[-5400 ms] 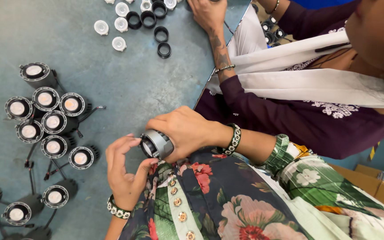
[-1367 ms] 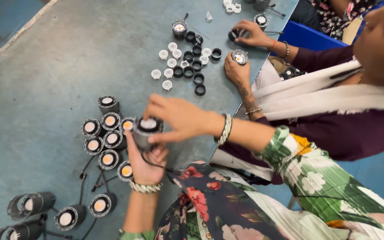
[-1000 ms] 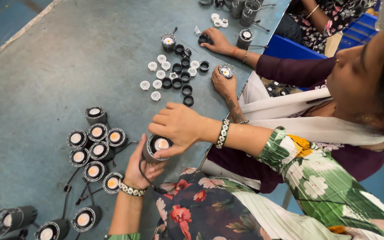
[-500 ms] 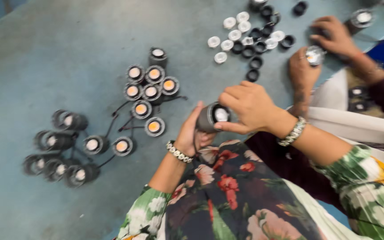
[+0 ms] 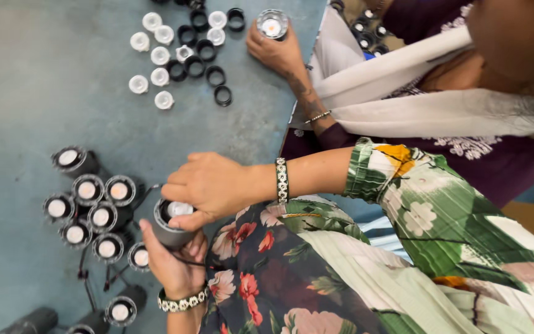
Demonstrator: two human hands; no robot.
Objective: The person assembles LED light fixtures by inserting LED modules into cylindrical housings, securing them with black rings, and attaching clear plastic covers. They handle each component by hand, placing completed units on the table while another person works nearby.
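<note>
Blue-grey counter (image 5: 44, 74), scuffed and dull, seen from above; near its lower left, a cluster of black cylindrical lamps (image 5: 94, 210) standing upright with pale lenses facing up, thin dark wires trailing from them, a few more lamps lying toward the bottom edge; at the top, loose white caps (image 5: 149, 62) and black rings (image 5: 208, 62) scattered side by side. At the counter's near edge, one black lamp housing (image 5: 171, 224) held up off the counter, just beside the cluster; left hand (image 5: 171, 266) cupped beneath it, grip wrapped around the body from below, beaded bracelet at the wrist; right hand (image 5: 208, 185) over the top, grip pinching the rim, thumb and fingertips closed about the pale lens; patterned band on that wrist, green floral sleeve behind. Flowered dark cloth over the lap below. Across the top, another person's hand (image 5: 276, 52) resting on the counter, closed on a shiny round lamp part (image 5: 272, 23); purple sleeve and white scarf beyond it, at the right.
</note>
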